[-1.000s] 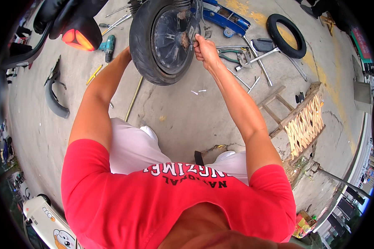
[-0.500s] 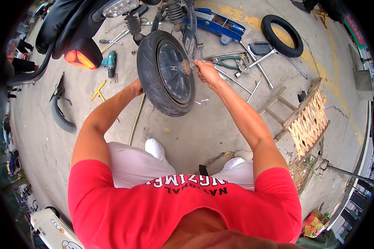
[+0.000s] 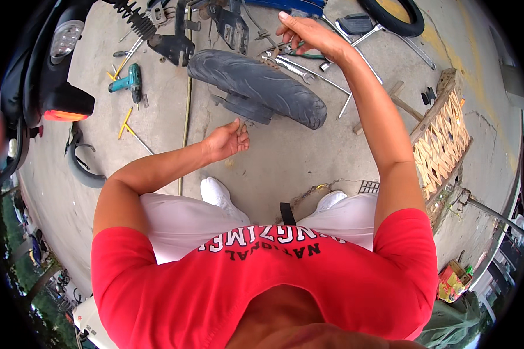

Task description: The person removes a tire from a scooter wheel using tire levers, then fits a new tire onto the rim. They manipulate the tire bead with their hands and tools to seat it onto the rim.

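Note:
A scooter wheel [image 3: 259, 84] with a black tyre leans tilted over the concrete, apart from the scooter's rear swingarm [image 3: 183, 32]. On its near side a dark hub shows, with a short axle end beneath. My left hand [image 3: 224, 141] is closed there, fingers pinched round the axle end, which they partly hide. Beyond the wheel, my right hand [image 3: 311, 38] is raised with fingers apart and nothing in it. Beneath it lie a combination wrench [image 3: 297, 70] and other long tools, partly covered by my hand and forearm.
A teal cordless drill [image 3: 133, 81], a yellow T-handle wrench [image 3: 125, 123] and a curved black fender [image 3: 78, 157] lie to the left. A long rod [image 3: 186, 116] runs along the ground. To the right are a loose tyre [image 3: 413, 23], a cross wrench [image 3: 381, 26] and a woven-seat stool [image 3: 439, 151].
The wheel has come away from the scooter and turned sideways. My left hand went from the tyre's side to the hub; my right hand let go of the axle area and rose, opening.

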The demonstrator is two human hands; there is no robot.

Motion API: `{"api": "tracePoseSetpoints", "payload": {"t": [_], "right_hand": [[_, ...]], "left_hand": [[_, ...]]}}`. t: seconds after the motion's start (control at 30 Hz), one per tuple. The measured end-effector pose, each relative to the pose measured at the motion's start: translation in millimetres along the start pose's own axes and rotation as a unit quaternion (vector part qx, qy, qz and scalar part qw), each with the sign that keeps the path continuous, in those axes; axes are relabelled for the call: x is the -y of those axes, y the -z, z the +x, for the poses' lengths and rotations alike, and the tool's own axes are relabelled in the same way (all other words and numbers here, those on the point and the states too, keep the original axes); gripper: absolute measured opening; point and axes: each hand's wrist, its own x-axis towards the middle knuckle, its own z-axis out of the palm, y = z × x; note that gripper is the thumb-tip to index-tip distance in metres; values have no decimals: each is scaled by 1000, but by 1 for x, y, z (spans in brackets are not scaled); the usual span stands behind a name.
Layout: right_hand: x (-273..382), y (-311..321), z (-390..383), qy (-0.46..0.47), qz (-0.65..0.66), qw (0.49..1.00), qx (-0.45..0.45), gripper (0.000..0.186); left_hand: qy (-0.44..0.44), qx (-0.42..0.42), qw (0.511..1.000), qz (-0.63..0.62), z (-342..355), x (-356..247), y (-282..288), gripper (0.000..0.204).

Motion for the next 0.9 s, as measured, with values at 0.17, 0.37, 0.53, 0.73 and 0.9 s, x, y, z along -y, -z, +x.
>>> {"api": "tracePoseSetpoints", "payload": {"t": [0.17, 0.37, 0.53, 0.73, 0.9], "right_hand": [[60, -27, -83, 207, -345, 910, 101, 93], [33, 1, -57, 252, -274, 923, 98, 88], [37, 42, -54, 276, -235, 925, 112, 68], [35, 41, -61, 209, -268, 939, 61, 76], [12, 19, -58, 281, -363, 878, -133, 65]], "left_hand": [[32, -13, 999, -39, 9, 19, -28, 38], [55, 73, 828, 554, -3, -50, -69, 36], [-569, 27, 420, 707, -58, -103, -150, 33], [-461, -188, 408, 765, -19, -151, -147, 73], [-454, -223, 412, 758, -5, -159, -143, 71]]}}
